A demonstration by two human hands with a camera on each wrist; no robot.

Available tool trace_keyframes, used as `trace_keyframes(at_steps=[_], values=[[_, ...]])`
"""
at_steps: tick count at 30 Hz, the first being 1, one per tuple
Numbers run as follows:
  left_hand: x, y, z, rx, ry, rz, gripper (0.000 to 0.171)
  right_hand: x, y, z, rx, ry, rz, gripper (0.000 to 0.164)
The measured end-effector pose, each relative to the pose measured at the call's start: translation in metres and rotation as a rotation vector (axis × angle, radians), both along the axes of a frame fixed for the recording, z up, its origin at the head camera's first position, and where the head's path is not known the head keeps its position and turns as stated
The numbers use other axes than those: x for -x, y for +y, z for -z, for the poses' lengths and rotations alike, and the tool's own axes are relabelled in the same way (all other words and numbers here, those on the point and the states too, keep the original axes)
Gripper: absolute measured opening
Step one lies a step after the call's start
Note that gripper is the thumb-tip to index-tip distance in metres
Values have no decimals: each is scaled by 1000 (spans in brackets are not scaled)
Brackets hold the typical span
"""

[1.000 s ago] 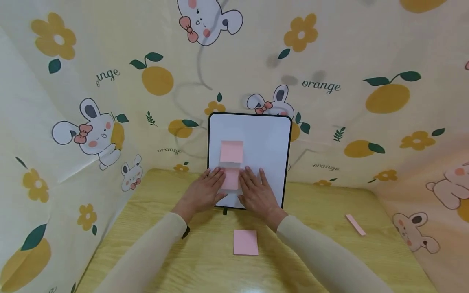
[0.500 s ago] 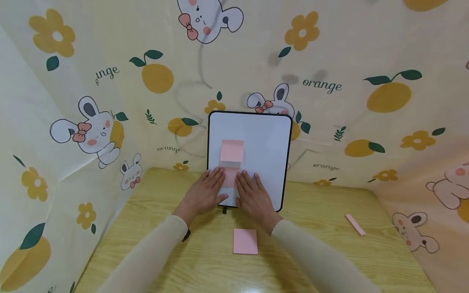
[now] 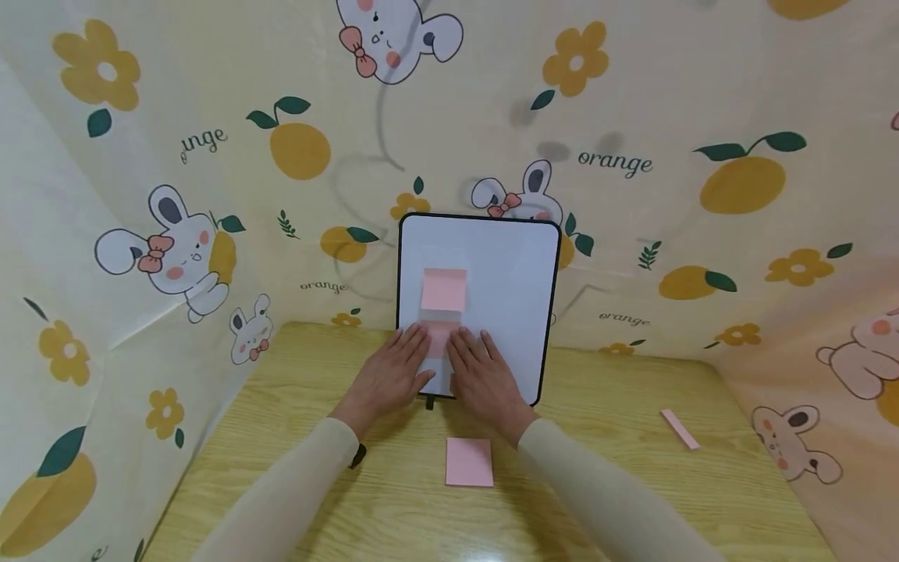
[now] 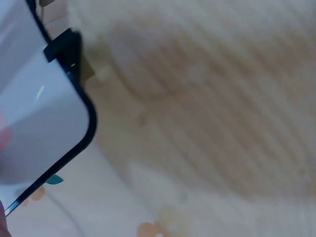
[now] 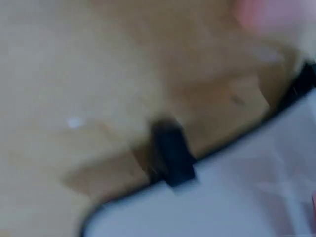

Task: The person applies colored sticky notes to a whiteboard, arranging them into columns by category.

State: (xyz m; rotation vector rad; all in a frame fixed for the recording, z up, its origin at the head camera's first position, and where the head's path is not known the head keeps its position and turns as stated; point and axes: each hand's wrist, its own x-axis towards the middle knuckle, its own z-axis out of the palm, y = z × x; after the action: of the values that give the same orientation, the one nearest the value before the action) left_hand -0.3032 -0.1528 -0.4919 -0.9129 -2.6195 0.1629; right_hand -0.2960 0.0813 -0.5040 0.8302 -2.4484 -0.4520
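A small whiteboard [image 3: 513, 289] with a black frame stands upright against the back wall. Two pink sticky notes are on its left half: the upper sticky note [image 3: 444, 290] lifts at its bottom edge, and the lower sticky note [image 3: 438, 340] lies just beneath. My left hand [image 3: 389, 377] lays straight fingers along the lower note's left edge. From the other side my right hand [image 3: 489, 381] has its fingers extended over that note's right edge. Both palms are toward the board. The wrist views catch mainly the board's bottom edge and its black feet [image 4: 66, 52], [image 5: 173, 153] blurred.
On the wooden table [image 3: 590, 437], a pink sticky-note pad [image 3: 469, 462] lies in front of the board between my forearms. A narrow pink strip [image 3: 680, 428] lies to the right. Patterned cloth [image 3: 492, 117] encloses the back and sides.
My right hand has shifted left, its fingers closer to the left hand and covering more of the lower note. The left hand has barely moved.
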Motion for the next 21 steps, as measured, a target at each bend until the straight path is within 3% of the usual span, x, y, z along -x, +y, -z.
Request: trace_keyframes(at_steps=[7,12,16,21], values=[[10,5,-12,-36,3,70,67,10,-2,-14,-34,-58,47,74],[10,-2,-13,27,-14,16,66,6,6,-13,-69,-74,114,74],[7,-2,-7,23,-32,4,66,2,12,-7,-66,-77,111,73],[-7,3,8,-12,-51,28,67,-9,14,8,-79,-94,63,73]])
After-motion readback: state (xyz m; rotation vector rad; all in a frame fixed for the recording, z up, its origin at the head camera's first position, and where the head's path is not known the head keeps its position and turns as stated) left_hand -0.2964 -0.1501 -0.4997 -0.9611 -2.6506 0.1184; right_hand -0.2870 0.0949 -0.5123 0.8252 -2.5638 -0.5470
